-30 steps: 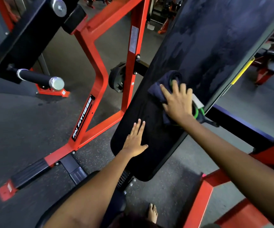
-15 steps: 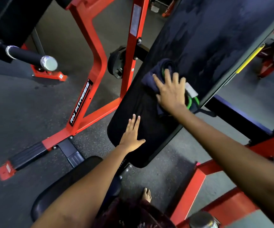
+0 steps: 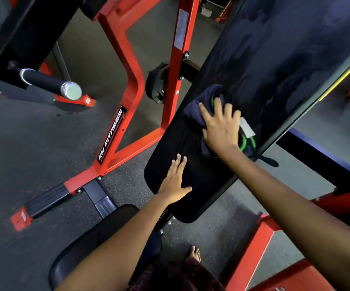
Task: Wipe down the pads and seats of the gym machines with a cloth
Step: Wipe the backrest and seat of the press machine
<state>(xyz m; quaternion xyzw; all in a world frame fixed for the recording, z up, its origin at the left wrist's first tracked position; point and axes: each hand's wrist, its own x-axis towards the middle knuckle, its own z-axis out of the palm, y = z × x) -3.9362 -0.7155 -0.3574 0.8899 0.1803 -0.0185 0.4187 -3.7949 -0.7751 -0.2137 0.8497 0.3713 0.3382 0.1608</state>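
A long black back pad (image 3: 274, 59) slopes from upper right down to the centre; its upper part looks streaked and damp. My right hand (image 3: 221, 127) presses flat on a bunched dark blue cloth (image 3: 195, 108) with green trim and a white tag, on the pad's lower half. Lower down, my left hand (image 3: 175, 183) rests flat on the same pad near its rounded end, fingers together, holding nothing. A black seat pad (image 3: 98, 236) lies below, partly under my left forearm.
The red machine frame (image 3: 132, 85) marked RN FITNESS stands left of the pad, with a black weight plate (image 3: 157, 82) behind it. A chrome-capped black bar (image 3: 50, 82) sticks out at left. Red frame beams (image 3: 251, 257) cross the lower right. My bare foot (image 3: 195, 254) is on the rubber floor.
My right hand with the cloth has shifted slightly up the pad and back. The view dipped down then settled. My left hand stays flat on the pad's lower end.
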